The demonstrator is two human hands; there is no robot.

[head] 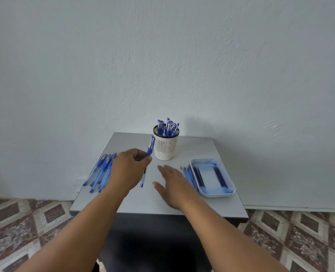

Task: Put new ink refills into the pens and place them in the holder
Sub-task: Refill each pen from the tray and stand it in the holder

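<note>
Left hand pinching one capped blue pen at mid-barrel, cap end up and tilted toward the holder; pen clear of the tabletop, just left of the holder, not yet over its rim. Right hand empty, fingers spread flat, hovering between the held pen and the loose refills beside the tray. Holder already crowded with pens, caps up. Pile of pens lying at left, behind the left hand; presumably awaiting refills.

Step in hand, judged: dropping the finished pen into the holder.
- Lift above the black rim before moving across; side contact could tip the light basket.
- Aim for a gap among the standing pens, tip down.
- Release only once the barrel is well inside.
- Steady the holder with the free right hand if crowding resists entry.
</note>
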